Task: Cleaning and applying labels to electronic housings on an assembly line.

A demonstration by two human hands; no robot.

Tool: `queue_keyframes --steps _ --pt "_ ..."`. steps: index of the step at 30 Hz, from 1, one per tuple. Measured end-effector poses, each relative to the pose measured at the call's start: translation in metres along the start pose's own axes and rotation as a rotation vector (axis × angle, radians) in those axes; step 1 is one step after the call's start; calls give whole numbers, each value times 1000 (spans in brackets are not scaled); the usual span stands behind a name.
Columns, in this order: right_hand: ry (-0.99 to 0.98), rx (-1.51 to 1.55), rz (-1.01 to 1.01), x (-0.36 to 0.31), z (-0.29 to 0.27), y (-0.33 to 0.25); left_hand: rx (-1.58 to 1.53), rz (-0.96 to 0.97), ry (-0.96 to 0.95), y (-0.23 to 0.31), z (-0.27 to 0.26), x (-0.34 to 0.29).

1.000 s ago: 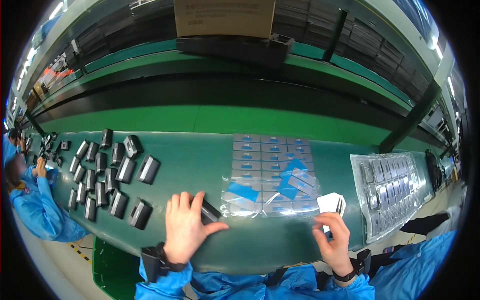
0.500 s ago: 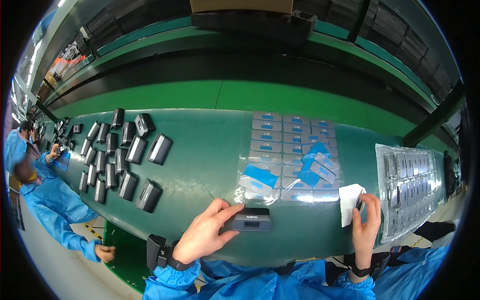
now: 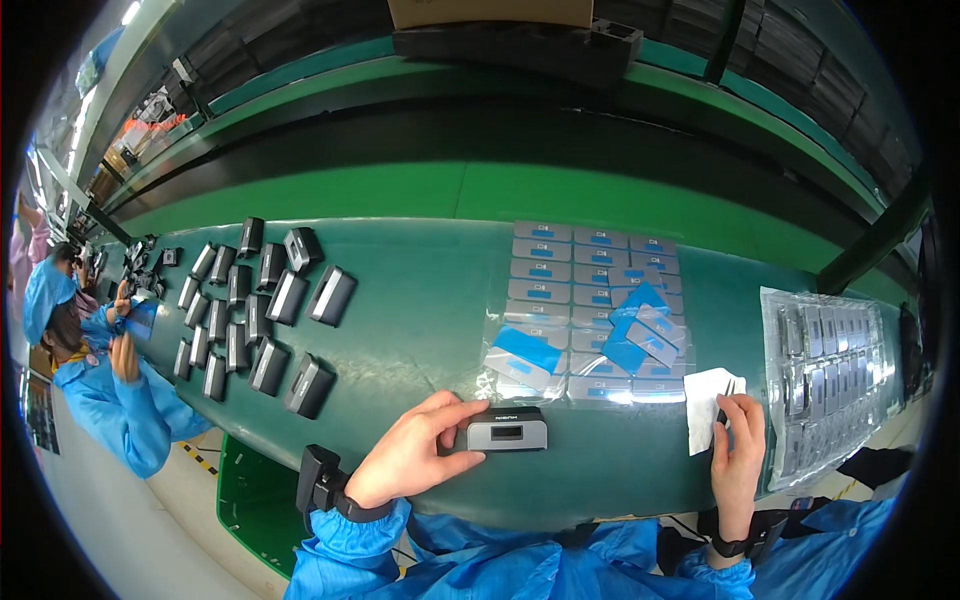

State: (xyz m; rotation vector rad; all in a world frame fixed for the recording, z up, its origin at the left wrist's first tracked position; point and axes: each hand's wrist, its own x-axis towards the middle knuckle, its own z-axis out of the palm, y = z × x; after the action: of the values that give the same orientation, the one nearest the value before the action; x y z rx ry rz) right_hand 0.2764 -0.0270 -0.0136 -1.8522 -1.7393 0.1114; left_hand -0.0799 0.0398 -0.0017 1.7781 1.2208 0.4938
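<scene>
At the fingertips of the left hand (image 3: 412, 455), the grey-and-black slotted housing (image 3: 507, 433) sits square now, slot toward the person; a second ago it lay slanted under those fingers. Its front is thus exposed. Thumb and forefinger pinch its left end. The right hand (image 3: 740, 455) seems to pinch a small dark piece (image 3: 721, 416) over a white sheet (image 3: 702, 415); to its right, a clear plastic pack (image 3: 788, 479) holds rows of grey units (image 3: 813, 335).

You are in a factory workshop: your long green counter (image 3: 420, 300) carries matching dark devices (image 3: 257, 316) and grey plates (image 3: 540, 290), a co-worker (image 3: 112, 400) in a blue smock (image 3: 140, 430) and cap (image 3: 46, 292) works along it, and striped tape (image 3: 201, 458) marks the floor (image 3: 192, 500).
</scene>
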Motion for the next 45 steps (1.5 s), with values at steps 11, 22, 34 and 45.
queue_keyframes --steps 11,22,34,45 --pt "14 29 21 -1 -4 5 -37 -49 -24 4 1 1" --pt "-92 245 -229 32 14 -62 2 -31 -38 4 -1 0" --pt "-209 51 -458 79 103 -112 6 -2 -57 1 -1 1" --pt "-262 59 -398 85 114 -115 -24 -51 -53 4 1 2"
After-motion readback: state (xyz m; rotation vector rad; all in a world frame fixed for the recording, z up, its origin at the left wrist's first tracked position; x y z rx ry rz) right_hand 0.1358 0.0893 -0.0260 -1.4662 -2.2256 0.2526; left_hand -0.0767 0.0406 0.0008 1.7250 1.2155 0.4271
